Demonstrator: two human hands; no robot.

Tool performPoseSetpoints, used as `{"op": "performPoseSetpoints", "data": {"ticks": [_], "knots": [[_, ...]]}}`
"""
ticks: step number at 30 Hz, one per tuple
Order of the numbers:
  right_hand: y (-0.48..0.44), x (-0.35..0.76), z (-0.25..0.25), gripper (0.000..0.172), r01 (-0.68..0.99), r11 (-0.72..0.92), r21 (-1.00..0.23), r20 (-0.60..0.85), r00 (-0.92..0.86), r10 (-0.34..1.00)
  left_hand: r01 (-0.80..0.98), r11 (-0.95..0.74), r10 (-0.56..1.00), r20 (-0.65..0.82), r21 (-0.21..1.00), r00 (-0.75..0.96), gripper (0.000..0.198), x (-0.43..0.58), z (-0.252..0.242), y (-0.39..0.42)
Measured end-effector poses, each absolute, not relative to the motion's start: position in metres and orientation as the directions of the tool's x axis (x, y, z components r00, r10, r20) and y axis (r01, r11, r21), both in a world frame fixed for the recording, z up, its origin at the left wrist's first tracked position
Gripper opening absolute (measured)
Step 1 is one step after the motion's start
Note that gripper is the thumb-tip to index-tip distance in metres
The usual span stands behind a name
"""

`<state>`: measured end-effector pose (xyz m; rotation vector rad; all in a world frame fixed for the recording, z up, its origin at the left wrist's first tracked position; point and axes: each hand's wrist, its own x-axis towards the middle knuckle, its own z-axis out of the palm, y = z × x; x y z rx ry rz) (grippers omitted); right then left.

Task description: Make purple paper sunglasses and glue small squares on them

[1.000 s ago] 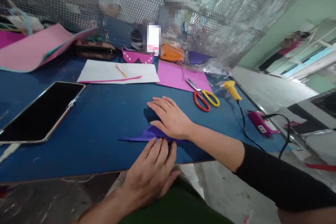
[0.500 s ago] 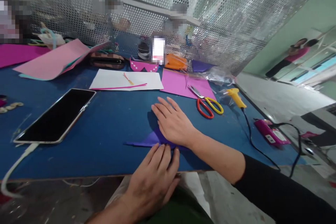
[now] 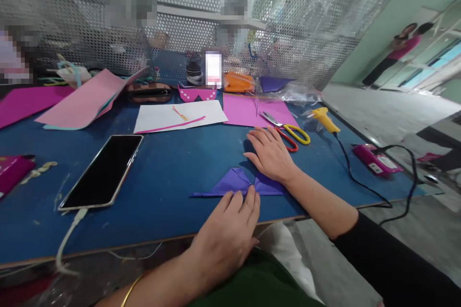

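A folded purple paper shape [image 3: 236, 183] lies flat near the front edge of the blue table [image 3: 173, 163]. My left hand [image 3: 226, 237] rests palm down at the table's edge, its fingertips pressing on the paper's near edge. My right hand [image 3: 271, 153] lies flat and open just beyond the paper's right part, fingers stretched toward the far side; its heel touches the paper. Neither hand grips anything.
Red-and-yellow scissors [image 3: 290, 133] lie on a magenta sheet [image 3: 245, 109] just beyond my right hand. A yellow glue gun [image 3: 325, 120] with a black cable and a pink box [image 3: 376, 163] sit at the right. A phone [image 3: 104, 170] lies at the left; white paper [image 3: 180, 116] and pink sheets [image 3: 86, 100] lie farther back.
My right hand has slid to the right off the purple paper, uncovering its folded middle. My left hand stays at the near edge. The camera has shifted, so everything appears farther right.
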<state>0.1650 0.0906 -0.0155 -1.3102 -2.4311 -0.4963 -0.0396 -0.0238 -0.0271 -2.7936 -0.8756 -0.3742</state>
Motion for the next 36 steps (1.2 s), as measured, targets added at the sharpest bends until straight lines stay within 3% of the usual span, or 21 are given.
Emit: {"op": "performPoseSetpoints", "data": {"ticks": [17,23,24,26,29,33,36], "knots": [[0.096,0.162,-0.014,0.047,0.861,0.506,0.056,0.452,-0.473,0.756,0.547,-0.825,0.487,0.316,-0.138,0.814,0.065,-0.045,-0.022,-0.013],[0.078,0.188,0.019,0.047,0.938,0.33,-0.105,0.6,-0.205,0.774,0.544,-0.821,0.471,0.335,-0.173,0.816,0.056,-0.045,-0.028,-0.012],[0.065,0.19,0.023,0.043,0.923,0.332,-0.196,0.631,-0.141,0.763,0.549,-0.815,0.467,0.35,-0.186,0.812,0.055,-0.045,-0.03,-0.012],[0.033,0.186,0.024,0.043,0.857,0.448,-0.256,0.584,-0.232,0.777,0.553,-0.804,0.456,0.371,-0.218,0.809,0.053,-0.044,-0.034,-0.012],[-0.009,0.173,0.007,0.06,0.805,0.572,-0.16,0.432,-0.464,0.773,0.548,-0.791,0.43,0.39,-0.271,0.814,0.054,-0.044,-0.039,-0.014],[-0.027,0.161,-0.02,0.071,0.839,0.543,-0.012,0.367,-0.502,0.783,0.545,-0.771,0.411,0.397,-0.328,0.82,0.053,-0.045,-0.042,-0.016],[-0.024,0.16,-0.025,0.076,0.838,0.546,0.019,0.377,-0.512,0.772,0.535,-0.771,0.408,0.375,-0.347,0.832,0.051,-0.047,-0.042,-0.015]]}}
